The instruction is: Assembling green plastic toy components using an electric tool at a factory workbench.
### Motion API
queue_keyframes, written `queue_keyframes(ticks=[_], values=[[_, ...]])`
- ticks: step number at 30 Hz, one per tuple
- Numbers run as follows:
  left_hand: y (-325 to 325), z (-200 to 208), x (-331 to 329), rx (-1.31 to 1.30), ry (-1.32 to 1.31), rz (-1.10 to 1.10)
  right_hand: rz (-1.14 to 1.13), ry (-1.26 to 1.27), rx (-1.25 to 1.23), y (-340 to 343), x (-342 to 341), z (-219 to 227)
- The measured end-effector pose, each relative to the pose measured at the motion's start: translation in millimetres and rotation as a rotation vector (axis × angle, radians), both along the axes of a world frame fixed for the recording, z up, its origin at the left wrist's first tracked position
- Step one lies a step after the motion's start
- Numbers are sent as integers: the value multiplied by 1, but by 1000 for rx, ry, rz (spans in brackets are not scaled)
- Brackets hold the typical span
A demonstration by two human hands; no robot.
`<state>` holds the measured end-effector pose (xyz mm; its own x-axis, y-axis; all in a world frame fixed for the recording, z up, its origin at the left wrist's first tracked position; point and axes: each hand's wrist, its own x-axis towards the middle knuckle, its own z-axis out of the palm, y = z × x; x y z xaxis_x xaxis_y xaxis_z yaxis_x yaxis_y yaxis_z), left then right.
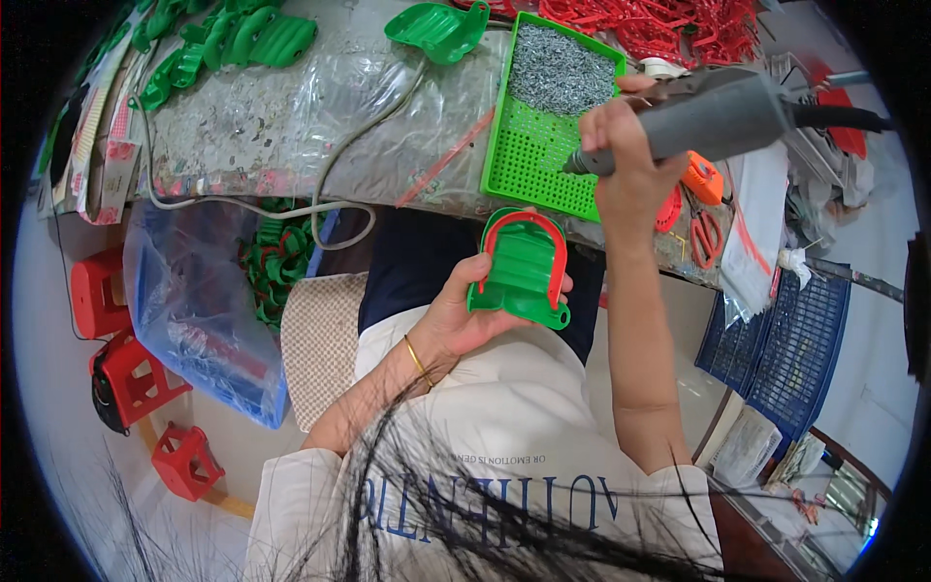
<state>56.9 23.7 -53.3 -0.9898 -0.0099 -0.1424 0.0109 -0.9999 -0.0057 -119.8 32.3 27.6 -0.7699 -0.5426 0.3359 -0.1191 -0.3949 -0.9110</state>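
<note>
Hands apart, each clamped on something. A green plastic scoop-shaped piece [522,260] with a red U-shaped strip [560,252] along its inner edge is gripped in the left hand [456,315], above the lap, just in front of the counter [252,131]. A grey cylindrical power screwdriver [713,116] with a black cable is gripped in the right hand [628,160], its tip pointed leftward over a lime-green perforated plastic tray [545,150]; whether the tray is touched cannot be told. Small silver metal screws [562,73] are heaped in the tray's far part. Tangled red plastic strips [669,29] are piled behind it, to the right. Red-handled scissors [706,238] are laid near the counter's right edge. More green plastic pieces [254,37] are grouped far left; a white cable [335,160] is strung across the counter.
</note>
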Motion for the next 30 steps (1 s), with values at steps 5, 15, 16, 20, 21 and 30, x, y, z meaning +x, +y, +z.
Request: queue_keyframes(ticks=[5,15,16,20,21,30], values=[[-4,-5,-2,5,24,-33,-20,27,23,-8,-8,-21],[-4,-11,-2,33,15,-33,-3,46,22,-11,-12,-41],[-4,-11,-2,35,14,-33,-2,44,24,-11,-13,-43],[-4,-7,-2,30,12,-20,-23,50,53,-11,-9,-40],[-5,-7,-2,30,12,-16,-30,62,80,-11,-8,-38],[-5,-13,-3,32,29,-10,-10,85,-46,-5,-6,-7]])
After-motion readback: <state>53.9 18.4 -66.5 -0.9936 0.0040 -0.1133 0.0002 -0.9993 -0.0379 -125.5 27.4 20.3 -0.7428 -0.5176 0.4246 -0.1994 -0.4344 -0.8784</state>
